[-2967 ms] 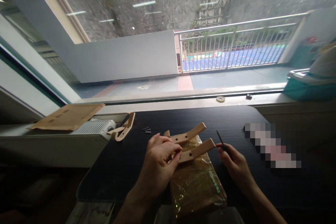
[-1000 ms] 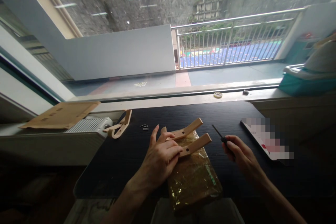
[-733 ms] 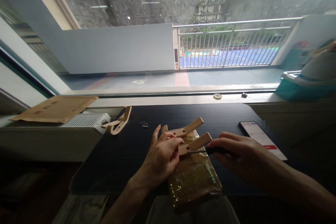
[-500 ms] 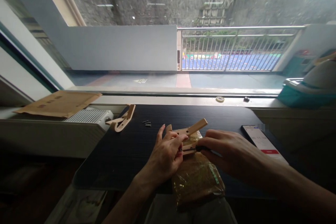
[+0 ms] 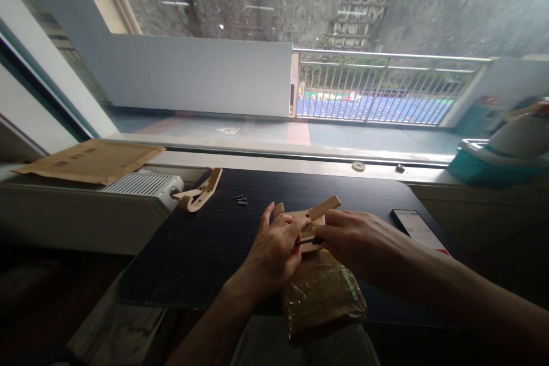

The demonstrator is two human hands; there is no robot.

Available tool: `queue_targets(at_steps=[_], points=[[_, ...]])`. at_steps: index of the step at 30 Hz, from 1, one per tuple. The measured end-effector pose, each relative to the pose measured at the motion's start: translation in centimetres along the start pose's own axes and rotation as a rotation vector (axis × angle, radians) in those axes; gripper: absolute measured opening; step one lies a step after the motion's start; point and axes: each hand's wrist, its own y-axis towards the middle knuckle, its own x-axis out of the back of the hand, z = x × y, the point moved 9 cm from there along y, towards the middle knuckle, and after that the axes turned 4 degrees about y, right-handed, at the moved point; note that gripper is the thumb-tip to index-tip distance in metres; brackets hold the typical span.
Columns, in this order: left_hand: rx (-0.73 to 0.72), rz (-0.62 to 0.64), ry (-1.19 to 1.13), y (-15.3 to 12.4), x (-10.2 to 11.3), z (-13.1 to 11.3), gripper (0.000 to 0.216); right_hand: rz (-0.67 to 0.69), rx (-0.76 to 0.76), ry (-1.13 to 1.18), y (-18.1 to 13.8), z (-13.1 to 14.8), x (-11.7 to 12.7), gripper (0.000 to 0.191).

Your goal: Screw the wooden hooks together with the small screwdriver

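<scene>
My left hand (image 5: 274, 249) is closed on a pale wooden hook piece (image 5: 326, 206) with dark holes, its fingers covering part of the wood. My right hand (image 5: 362, 240) grips a small black-handled screwdriver (image 5: 317, 240), whose thin shaft points left toward my left fingertips. The tip is hidden by those fingers. Beneath the wood lies a brown packet wrapped in clear plastic (image 5: 326, 300), overhanging the table's near edge. Several loose screws (image 5: 241, 200) rest on the dark table (image 5: 193, 257) left of my hands. Another wooden hook piece (image 5: 201, 193) sits at the table's left edge.
A phone (image 5: 420, 231) lies on the table's right side. On the sill are a round tape roll (image 5: 358, 166) and a small dark object (image 5: 400, 168). A brown envelope (image 5: 92, 160) covers part of a white radiator (image 5: 143, 184) at left. A teal container (image 5: 493, 166) stands far right.
My right hand has shifted slightly left and its fingers have turned around the screwdriver handle, hiding more of it. The left hand keeps its hold on the wood. The camera view has tilted slightly.
</scene>
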Motion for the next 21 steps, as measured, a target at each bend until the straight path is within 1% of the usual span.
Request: queue_targets(at_steps=[2,4,7,10,12,15,21], points=[[0.0,-0.026,-0.029,-0.3,0.2,0.1,0.054,0.046,-0.003,-0.019,0.4,0.1,0.1,0.018],[0.042,-0.084,-0.079,-1.0,0.5,0.6,0.055,0.076,0.005,-0.047,0.8,0.3,0.2,0.017],[0.21,-0.186,-0.239,-2.5,0.5,2.2,0.057,0.095,0.034,-0.1,1.4,0.7,0.5,0.016],[0.352,-0.21,-0.435,-3.3,-0.5,3.3,0.046,0.113,0.089,-0.137,2.1,1.5,0.9,0.019],[0.404,-0.196,-0.543,-3.2,-1.2,3.7,0.036,0.148,0.118,-0.148,2.5,2.0,0.9,0.02],[0.404,-0.17,-0.63,-2.6,-1.8,3.9,0.029,0.209,0.111,-0.163,2.9,2.2,1.0,0.015],[0.387,-0.14,-0.58,-2.0,-2.1,4.1,0.014,0.258,0.115,-0.165,3.4,2.4,1.1,0.013]])
